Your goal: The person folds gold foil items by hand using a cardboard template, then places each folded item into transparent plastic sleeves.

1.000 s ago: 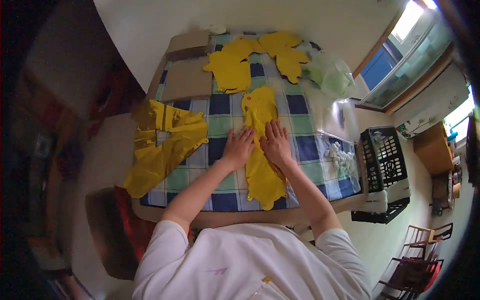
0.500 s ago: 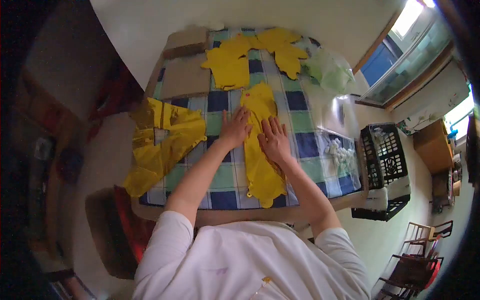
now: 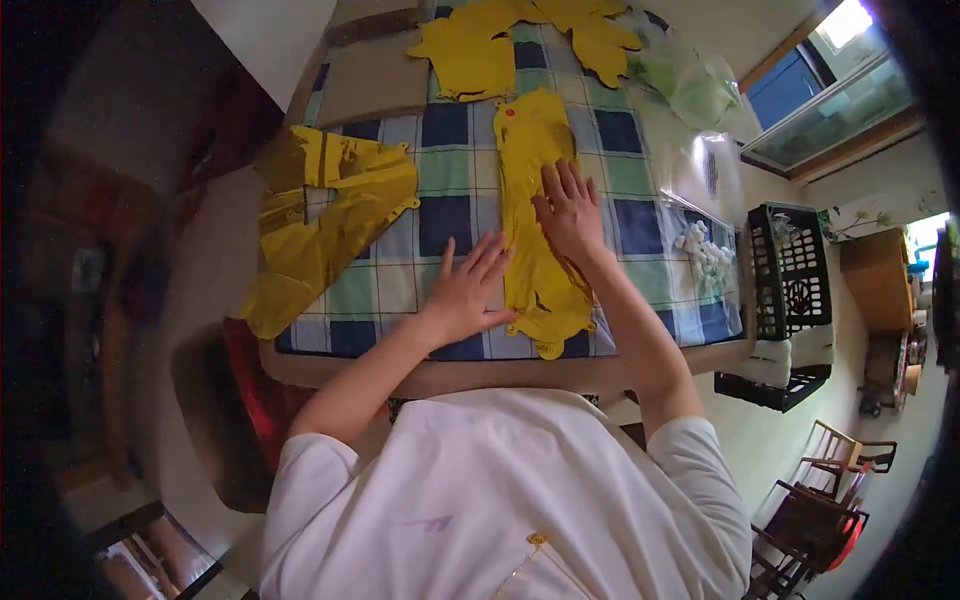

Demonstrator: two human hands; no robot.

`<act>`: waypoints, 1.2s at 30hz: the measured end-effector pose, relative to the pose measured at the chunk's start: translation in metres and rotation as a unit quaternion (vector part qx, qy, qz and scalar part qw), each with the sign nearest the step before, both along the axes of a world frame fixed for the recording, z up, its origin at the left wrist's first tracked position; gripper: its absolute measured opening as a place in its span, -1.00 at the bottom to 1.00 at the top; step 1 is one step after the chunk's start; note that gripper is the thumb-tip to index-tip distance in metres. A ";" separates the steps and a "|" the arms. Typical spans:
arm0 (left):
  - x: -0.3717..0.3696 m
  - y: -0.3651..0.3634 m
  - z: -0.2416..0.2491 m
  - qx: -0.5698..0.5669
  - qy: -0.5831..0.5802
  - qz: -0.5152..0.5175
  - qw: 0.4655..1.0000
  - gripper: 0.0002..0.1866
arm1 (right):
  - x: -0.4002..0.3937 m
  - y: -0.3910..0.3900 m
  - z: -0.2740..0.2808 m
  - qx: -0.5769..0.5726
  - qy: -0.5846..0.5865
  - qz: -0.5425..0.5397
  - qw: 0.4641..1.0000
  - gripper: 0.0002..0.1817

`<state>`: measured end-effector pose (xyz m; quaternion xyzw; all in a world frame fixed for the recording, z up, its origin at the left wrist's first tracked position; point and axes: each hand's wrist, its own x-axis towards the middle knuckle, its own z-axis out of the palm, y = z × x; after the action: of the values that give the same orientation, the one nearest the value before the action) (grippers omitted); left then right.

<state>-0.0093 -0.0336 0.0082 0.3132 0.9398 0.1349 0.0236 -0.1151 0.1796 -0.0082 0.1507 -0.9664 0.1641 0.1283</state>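
Note:
A long yellow foil piece lies lengthwise on the checked tablecloth, with a small red spot near its far end. My right hand rests on the right side of its middle, fingers spread. Lower down, my left hand lies at the piece's left edge, palm down with the fingers apart. Neither hand grips anything. To the left, a larger yellow foil piece with a gap in it hangs partly over the table edge.
More yellow foil shapes lie at the far side, beside flat brown cardboard. Clear plastic bags and small white items are at the right. Past the table's right edge stands a black crate.
The view has tilted down, so the table sits higher. My left hand has slid toward the near end of the foil piece, while my right hand has moved farther up along it.

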 end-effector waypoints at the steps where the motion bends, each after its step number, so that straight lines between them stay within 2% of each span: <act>1: 0.006 -0.002 0.000 0.007 -0.010 -0.001 1.000 -0.03 | 0.000 0.000 0.000 0.004 0.004 -0.002 1.000 -0.41; 6: -0.005 0.002 0.014 0.049 -0.020 0.018 0.998 -0.09 | -0.001 0.000 -0.002 0.019 0.008 -0.008 1.000 -0.41; 8: -0.035 0.014 0.020 0.071 -0.006 0.037 0.997 -0.15 | -0.002 -0.001 0.001 0.031 -0.003 -0.007 0.999 -0.41; 11: -0.083 0.041 -0.004 0.056 0.069 0.054 0.995 -0.30 | 0.001 0.000 0.002 0.035 -0.015 0.002 0.999 -0.42; 14: -0.109 0.059 0.000 0.056 0.062 0.058 0.995 -0.38 | -0.001 0.004 -0.004 0.035 -0.019 0.003 0.999 -0.42; 22: -0.110 0.060 -0.009 0.032 0.063 0.053 0.996 -0.40 | -0.017 0.011 -0.004 -0.026 -0.045 0.018 0.998 -0.45; 25: -0.110 0.060 -0.009 0.031 0.061 0.055 0.996 -0.40 | -0.040 0.019 -0.003 -0.010 -0.042 0.011 0.999 -0.47; 28: -0.109 0.060 -0.004 0.014 0.064 0.056 0.996 -0.40 | -0.074 0.028 -0.007 -0.040 0.012 -0.009 0.999 -0.51; 31: -0.108 0.058 -0.005 -0.001 0.070 0.053 0.996 -0.40 | -0.104 0.052 -0.004 0.046 0.069 -0.027 0.996 -0.56; 34: -0.109 0.059 -0.006 -0.021 0.068 0.056 0.996 -0.39 | -0.108 0.082 0.017 -0.069 0.136 -0.067 0.986 -0.59; 36: -0.107 0.061 -0.008 -0.017 0.055 0.058 0.997 -0.39 | -0.095 0.112 0.034 -0.048 0.147 -0.128 0.980 -0.58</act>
<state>-0.1161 0.0273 0.0000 0.2642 0.9585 0.1025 -0.0304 -0.2100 0.2913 0.0259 0.0418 -0.9393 0.1690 0.2958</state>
